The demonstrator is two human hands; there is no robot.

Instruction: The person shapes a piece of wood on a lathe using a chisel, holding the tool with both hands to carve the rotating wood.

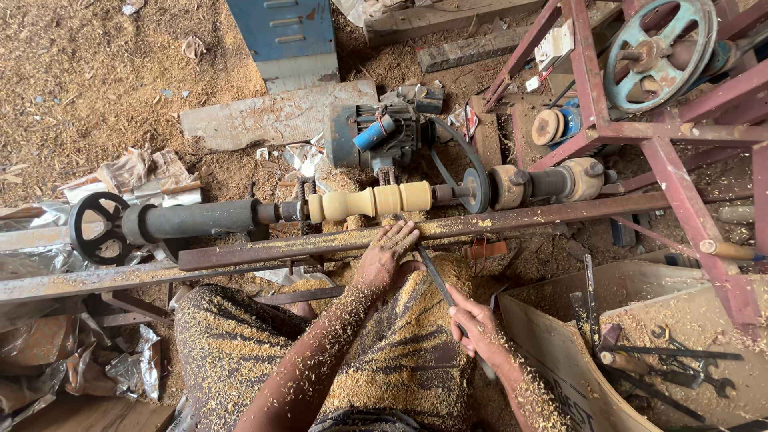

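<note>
- Head view: you're mid-turning. Left hand lies on the tool rest bar, fingers pressed together over the chisel.
- Right hand is wrapped round chisel handle, near your lap.
- Pale wood spindle sits betw. lathe centres, just beyond rest.
- Next, I'd judge: steady tip w/ light feed.

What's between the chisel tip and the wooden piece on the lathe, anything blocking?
Only the rusty tool-rest bar, running in front of the turned wooden piece. The left hand pins the chisel on it; the right hand grips its handle end. The tip is hidden under the left fingers. No other obstruction shows.
</note>
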